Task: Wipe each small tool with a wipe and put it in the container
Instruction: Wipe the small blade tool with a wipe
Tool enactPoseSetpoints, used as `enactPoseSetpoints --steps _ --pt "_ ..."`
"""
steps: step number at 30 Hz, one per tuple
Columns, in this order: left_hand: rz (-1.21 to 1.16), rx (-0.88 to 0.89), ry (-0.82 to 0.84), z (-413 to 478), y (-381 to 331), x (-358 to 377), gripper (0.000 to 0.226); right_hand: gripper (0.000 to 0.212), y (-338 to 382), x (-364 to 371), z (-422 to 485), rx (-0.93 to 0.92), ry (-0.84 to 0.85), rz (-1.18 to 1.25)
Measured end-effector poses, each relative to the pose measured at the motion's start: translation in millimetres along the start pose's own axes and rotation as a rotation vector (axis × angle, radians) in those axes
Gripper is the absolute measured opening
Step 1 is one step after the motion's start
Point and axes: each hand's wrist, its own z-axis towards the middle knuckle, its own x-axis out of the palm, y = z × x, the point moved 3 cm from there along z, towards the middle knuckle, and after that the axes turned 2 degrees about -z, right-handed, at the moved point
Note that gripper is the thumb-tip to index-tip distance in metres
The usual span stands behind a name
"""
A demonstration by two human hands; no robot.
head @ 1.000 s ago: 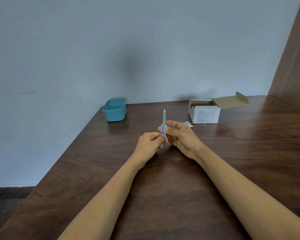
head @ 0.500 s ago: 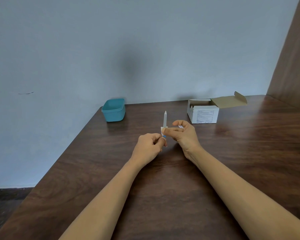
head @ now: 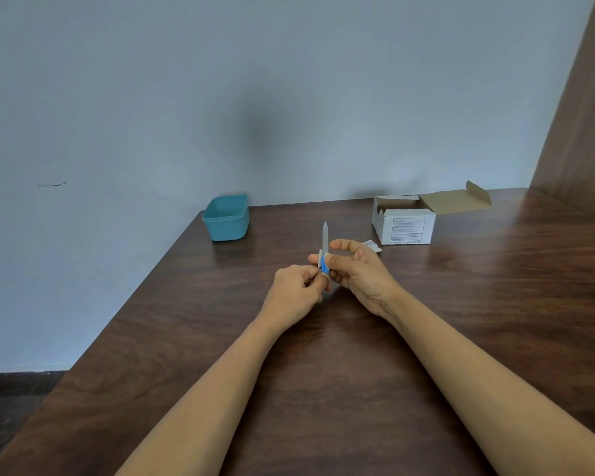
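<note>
A slim metal nail file [head: 325,235] with a blue handle stands upright over the middle of the table. My left hand [head: 294,290] grips its lower end with curled fingers. My right hand [head: 356,269] pinches a small white wipe [head: 321,258] around the file just above the handle, thumb and forefinger pressed on either side. The teal container [head: 226,218] sits open near the table's far left corner, well apart from both hands.
An open white cardboard box [head: 406,225] with its flap up stands at the back right. A torn white wipe sachet [head: 371,245] lies beside it, behind my right hand. The dark wooden table [head: 323,372] ends at the left edge; a wall runs behind it.
My right hand's pinch has slid along the file's lower part, and the blue handle shows again. The left hand keeps its grip and barely moves.
</note>
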Motion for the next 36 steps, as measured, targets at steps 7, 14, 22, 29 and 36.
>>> enactPoseSetpoints --steps 7,14,22,29,36 --pt "-0.069 0.022 -0.010 1 -1 -1 0.026 0.021 6 -4 0 -0.089 -0.041 -0.164" --pt "-0.496 -0.226 -0.078 6 6 -17 0.023 0.024 9 -6 0 -0.125 -0.078 -0.046" --pt "-0.798 -0.267 0.004 6 6 -16 0.026 0.030 5 3 -3 -0.026 0.039 -0.050" --pt "-0.968 -0.243 -0.007 7 6 -16 0.021 0.033 4 8 -4 -0.025 0.106 -0.062" --pt "-0.930 -0.261 -0.043 6 6 -16 0.012 0.032 1 9 -5 0.035 0.172 -0.079"
